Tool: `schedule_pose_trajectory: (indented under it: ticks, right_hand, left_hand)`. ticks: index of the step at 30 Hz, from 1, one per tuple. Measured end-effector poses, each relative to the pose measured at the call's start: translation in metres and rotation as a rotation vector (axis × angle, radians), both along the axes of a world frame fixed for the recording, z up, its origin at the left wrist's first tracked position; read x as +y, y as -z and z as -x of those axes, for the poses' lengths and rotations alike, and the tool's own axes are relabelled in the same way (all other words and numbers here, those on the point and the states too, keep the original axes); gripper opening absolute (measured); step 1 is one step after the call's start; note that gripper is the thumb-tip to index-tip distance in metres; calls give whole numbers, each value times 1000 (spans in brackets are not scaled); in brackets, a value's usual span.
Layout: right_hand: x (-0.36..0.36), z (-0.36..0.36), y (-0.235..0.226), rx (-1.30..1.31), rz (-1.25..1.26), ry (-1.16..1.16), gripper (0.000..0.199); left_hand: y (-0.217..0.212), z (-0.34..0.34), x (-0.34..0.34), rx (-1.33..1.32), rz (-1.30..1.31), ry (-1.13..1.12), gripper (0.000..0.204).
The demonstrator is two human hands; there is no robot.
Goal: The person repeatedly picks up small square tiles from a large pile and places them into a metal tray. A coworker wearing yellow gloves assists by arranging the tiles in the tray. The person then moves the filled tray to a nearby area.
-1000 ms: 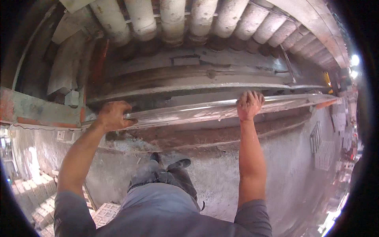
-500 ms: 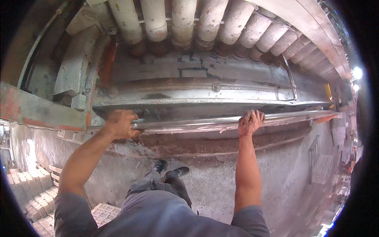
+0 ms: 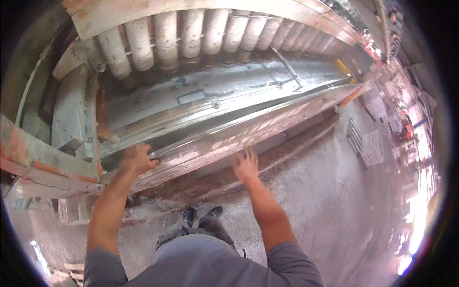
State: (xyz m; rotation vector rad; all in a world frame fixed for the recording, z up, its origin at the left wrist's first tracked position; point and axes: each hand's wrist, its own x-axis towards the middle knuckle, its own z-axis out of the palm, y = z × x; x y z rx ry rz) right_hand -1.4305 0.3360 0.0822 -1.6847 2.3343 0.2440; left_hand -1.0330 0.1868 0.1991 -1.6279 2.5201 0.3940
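Note:
A long, pale, dusty panel [image 3: 229, 133] slants along the front of a machine, its broad outer face toward me. My left hand [image 3: 137, 159] is at the panel's left end, fingers curled over its upper edge and thumb on the outer face. Lower and to the right, my right hand [image 3: 246, 165] is at the panel's lower edge with its fingers spread. Motion blurs the right hand slightly, and whether its fingertips touch the panel I cannot tell.
Behind the panel lie a wet grey trough [image 3: 186, 95] and a row of thick, dusty rollers [image 3: 191, 33]. A heavy frame beam [image 3: 52, 162] stands at the left. A raised ledge [image 3: 215, 189] runs below the panel. Pale crates [image 3: 372, 148] sit on the floor at right.
The panel has tipped, so its broad face shows where mostly its edge did. My right hand has left the upper edge and moved down and left. The whole view has turned.

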Motion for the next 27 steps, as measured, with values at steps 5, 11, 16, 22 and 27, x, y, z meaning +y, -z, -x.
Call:
schedule_pose_trajectory:
  ticks: [5,11,16,22,27]
  right_hand:
    - [297,-11,139,-494,-55,601,80]
    - [622,-60,126,-368,-614,1262,56]
    - [622,-55,127,-419,-478,1629,67]
    - [580,41,137,-402,-118,1998,85]
    - [594,178,110,-98,246,1955,97]
  left_hand:
    - [4,10,13,-5,58,35,61]
    - [57,7,68,202,529,-125,66]
    - [52,61,79,174,572,-208,80]
    - [72,199,55,36,504,-94,92]
    - [60,340,49,-71,427,-210,101]
